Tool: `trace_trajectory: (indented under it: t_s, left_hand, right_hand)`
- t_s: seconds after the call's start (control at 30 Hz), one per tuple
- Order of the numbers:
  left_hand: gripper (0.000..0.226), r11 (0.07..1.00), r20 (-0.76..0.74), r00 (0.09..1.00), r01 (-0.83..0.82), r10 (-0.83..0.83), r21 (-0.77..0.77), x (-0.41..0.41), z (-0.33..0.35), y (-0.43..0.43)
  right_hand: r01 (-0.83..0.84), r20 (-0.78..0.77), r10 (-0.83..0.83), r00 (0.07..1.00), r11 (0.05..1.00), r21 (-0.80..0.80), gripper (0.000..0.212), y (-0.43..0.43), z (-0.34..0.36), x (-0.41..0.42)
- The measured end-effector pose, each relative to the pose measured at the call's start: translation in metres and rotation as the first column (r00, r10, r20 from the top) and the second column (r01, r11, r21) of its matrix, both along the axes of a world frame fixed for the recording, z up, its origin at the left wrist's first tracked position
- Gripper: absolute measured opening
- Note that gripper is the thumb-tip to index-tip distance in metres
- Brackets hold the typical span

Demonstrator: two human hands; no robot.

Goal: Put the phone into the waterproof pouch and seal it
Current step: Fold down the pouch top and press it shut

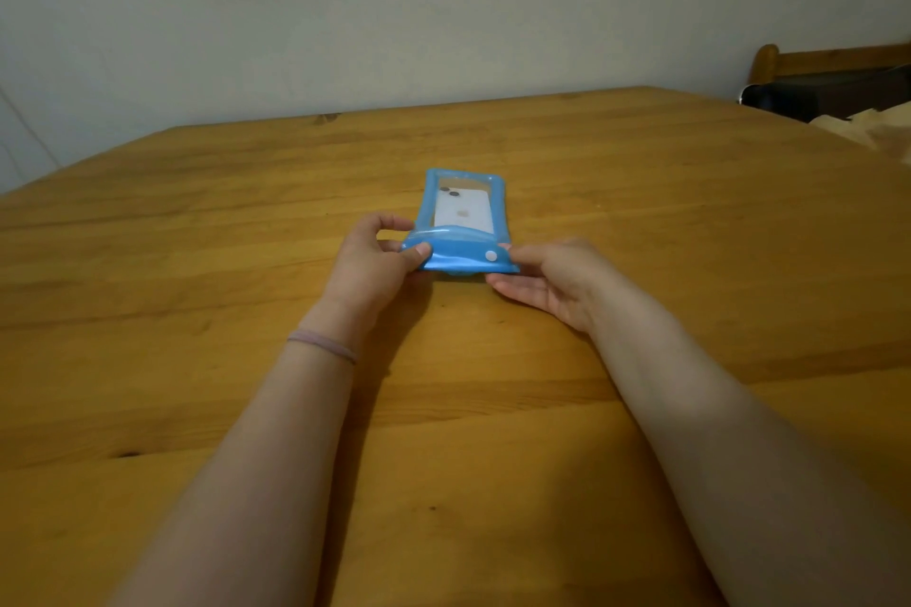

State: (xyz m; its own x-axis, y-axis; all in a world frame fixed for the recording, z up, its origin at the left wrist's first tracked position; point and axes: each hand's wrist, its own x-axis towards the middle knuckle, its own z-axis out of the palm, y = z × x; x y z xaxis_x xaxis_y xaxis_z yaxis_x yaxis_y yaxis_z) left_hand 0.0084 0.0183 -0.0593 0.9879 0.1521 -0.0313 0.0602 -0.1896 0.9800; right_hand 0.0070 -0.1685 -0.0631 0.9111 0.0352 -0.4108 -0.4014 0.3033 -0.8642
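Phone sits inside soft, slick pouch. I see left hand and right hand pinching limp flap corners. I judge these best holds.

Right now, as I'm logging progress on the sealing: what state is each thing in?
pouch, flat on the table, near end folded over
phone, inside the pouch, back facing up
white snap, exposed on the fold
left hand, pinches the fold's left corner
right hand, pinches the fold's right corner
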Motion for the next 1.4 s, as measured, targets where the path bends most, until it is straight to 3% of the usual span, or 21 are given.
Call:
trace_trajectory:
  t_s: [0.13, 0.27, 0.4, 0.57, 1.13, 1.4]
  left_hand:
    - [0.026, 0.962, -0.002, 1.000, -0.001, 0.001, 0.272, 0.000, 0.002, -0.001]
    - [0.037, 0.858, 0.082, 0.997, -0.039, -0.003, 0.512, -0.002, 0.002, -0.005]
    - [0.036, 0.803, 0.211, 0.967, -0.013, -0.141, 0.595, -0.007, 0.006, -0.011]
    - [0.022, 0.734, 0.249, 0.933, 0.025, -0.261, 0.678, -0.013, 0.004, -0.023]
    - [0.014, 0.803, 0.217, 0.963, -0.003, -0.158, 0.597, -0.012, 0.002, -0.031]
    - [0.009, 0.924, 0.196, 0.978, -0.004, -0.077, 0.383, -0.006, -0.003, -0.033]
  right_hand:
    - [0.022, 0.022, -0.021, 1.000, 0.998, -0.067, 0.016, 0.004, -0.001, 0.000]
    - [0.023, 0.041, -0.019, 0.999, 0.993, -0.117, 0.012, 0.006, -0.003, 0.000]
    - [0.017, 0.058, -0.009, 0.998, 0.988, -0.150, 0.008, 0.008, -0.003, -0.001]
    - [0.005, 0.088, 0.006, 0.996, 0.991, -0.131, 0.010, 0.007, -0.004, -0.003]
    - [0.048, 0.131, -0.028, 0.991, 0.986, -0.158, 0.013, 0.010, -0.007, 0.003]
    - [0.082, 0.159, -0.067, 0.985, 0.993, -0.089, 0.016, 0.015, -0.005, 0.003]
